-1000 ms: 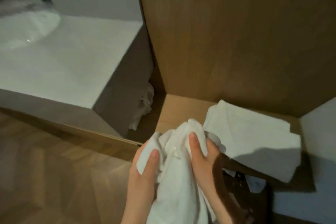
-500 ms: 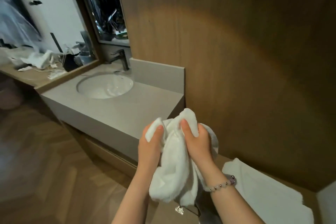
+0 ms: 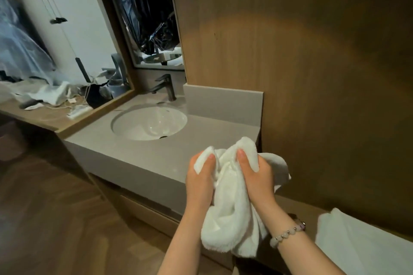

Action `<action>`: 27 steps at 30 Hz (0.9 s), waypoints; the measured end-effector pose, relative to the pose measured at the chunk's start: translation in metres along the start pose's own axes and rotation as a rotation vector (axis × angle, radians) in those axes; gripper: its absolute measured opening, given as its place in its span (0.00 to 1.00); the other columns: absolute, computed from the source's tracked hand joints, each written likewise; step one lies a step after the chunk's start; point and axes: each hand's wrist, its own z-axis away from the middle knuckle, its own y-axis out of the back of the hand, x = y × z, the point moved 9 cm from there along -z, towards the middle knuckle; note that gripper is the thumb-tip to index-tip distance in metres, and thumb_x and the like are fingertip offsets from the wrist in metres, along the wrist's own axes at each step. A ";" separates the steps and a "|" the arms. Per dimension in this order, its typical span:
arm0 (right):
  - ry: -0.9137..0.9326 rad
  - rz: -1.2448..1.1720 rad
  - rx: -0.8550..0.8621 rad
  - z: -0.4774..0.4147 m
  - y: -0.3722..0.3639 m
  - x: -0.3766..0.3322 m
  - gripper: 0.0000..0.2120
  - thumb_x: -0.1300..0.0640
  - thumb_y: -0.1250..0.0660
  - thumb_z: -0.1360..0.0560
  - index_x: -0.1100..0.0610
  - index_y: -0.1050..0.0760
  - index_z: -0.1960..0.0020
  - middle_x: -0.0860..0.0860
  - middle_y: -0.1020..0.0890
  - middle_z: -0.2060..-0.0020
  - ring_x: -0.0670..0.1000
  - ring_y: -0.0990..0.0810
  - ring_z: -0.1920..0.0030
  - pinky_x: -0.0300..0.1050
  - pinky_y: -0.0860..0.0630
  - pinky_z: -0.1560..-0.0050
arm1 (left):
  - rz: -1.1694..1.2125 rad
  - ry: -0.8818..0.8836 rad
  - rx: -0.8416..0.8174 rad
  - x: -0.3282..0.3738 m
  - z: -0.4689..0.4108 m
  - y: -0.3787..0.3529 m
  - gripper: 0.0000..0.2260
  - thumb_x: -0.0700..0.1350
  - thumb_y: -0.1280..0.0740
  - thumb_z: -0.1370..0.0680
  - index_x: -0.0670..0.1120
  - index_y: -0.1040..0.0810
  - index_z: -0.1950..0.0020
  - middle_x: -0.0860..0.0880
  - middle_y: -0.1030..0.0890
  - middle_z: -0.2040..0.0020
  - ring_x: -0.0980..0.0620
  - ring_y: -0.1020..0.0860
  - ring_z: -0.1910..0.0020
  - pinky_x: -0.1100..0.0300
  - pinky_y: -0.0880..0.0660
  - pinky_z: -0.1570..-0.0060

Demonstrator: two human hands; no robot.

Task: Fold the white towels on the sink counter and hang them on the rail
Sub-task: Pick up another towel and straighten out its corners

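A bunched white towel point(image 3: 232, 214) hangs in the air in front of the grey sink counter point(image 3: 156, 158), over its right front corner. My left hand point(image 3: 200, 181) grips its left top edge, thumb pressed on the cloth. My right hand point(image 3: 257, 181) grips the top right part, with a bead bracelet on the wrist. A second white towel point(image 3: 362, 243) lies folded flat on a low wooden shelf point(image 3: 290, 205) at the lower right. No rail is visible.
A round white basin point(image 3: 149, 123) and dark tap point(image 3: 166, 87) sit in the counter, with a mirror point(image 3: 145, 13) above. A wooden wall panel point(image 3: 301, 73) rises right of the counter. A cluttered wooden desk point(image 3: 44, 107) lies to the left. Wooden floor point(image 3: 55, 219) is below.
The view swung up from the low shelf to the sink counter. Both hands kept their hold on the bunched towel and carried it up toward the counter's right corner.
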 end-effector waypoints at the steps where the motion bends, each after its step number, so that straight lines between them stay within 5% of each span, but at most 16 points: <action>1: 0.001 -0.006 0.034 -0.002 -0.014 0.002 0.10 0.46 0.37 0.24 0.49 0.27 0.62 0.44 0.22 0.65 0.46 0.21 0.59 0.45 0.25 0.53 | -0.024 -0.009 -0.046 0.002 -0.014 0.008 0.13 0.45 0.37 0.21 0.40 0.26 0.40 0.49 0.22 0.51 0.57 0.24 0.57 0.72 0.29 0.64; 5: -0.028 -0.038 0.140 -0.007 -0.065 0.000 0.12 0.48 0.38 0.23 0.52 0.27 0.63 0.46 0.22 0.67 0.44 0.22 0.62 0.37 0.28 0.63 | -0.070 0.007 -0.155 0.004 -0.064 0.044 0.15 0.48 0.36 0.23 0.39 0.26 0.41 0.44 0.22 0.51 0.50 0.22 0.52 0.69 0.29 0.61; 9: -0.077 -0.011 0.214 -0.009 -0.115 0.003 0.15 0.42 0.39 0.24 0.53 0.24 0.58 0.49 0.19 0.62 0.49 0.19 0.57 0.46 0.22 0.55 | -0.103 0.005 -0.249 0.007 -0.106 0.075 0.19 0.51 0.35 0.26 0.43 0.25 0.40 0.44 0.20 0.46 0.50 0.22 0.51 0.61 0.28 0.56; 15: -0.069 0.055 0.294 -0.019 -0.150 0.003 0.16 0.39 0.38 0.26 0.52 0.24 0.57 0.48 0.18 0.61 0.49 0.19 0.56 0.52 0.21 0.50 | 0.039 0.044 -0.304 0.010 -0.139 0.097 0.08 0.44 0.38 0.21 0.51 0.28 0.42 0.57 0.23 0.51 0.62 0.25 0.53 0.69 0.29 0.58; 21: -0.027 0.093 0.312 -0.050 -0.174 -0.011 0.14 0.43 0.39 0.24 0.53 0.23 0.57 0.49 0.19 0.63 0.50 0.20 0.59 0.44 0.22 0.57 | 0.089 -0.032 -0.341 0.024 -0.176 0.100 0.07 0.42 0.38 0.21 0.53 0.27 0.45 0.57 0.22 0.52 0.61 0.24 0.53 0.74 0.29 0.61; 27: 0.000 0.090 0.324 -0.096 -0.183 -0.017 0.08 0.45 0.37 0.24 0.48 0.27 0.58 0.46 0.22 0.60 0.49 0.21 0.55 0.44 0.25 0.52 | 0.127 -0.094 -0.361 0.034 -0.225 0.080 0.08 0.40 0.38 0.21 0.53 0.26 0.49 0.56 0.22 0.52 0.61 0.25 0.53 0.78 0.30 0.63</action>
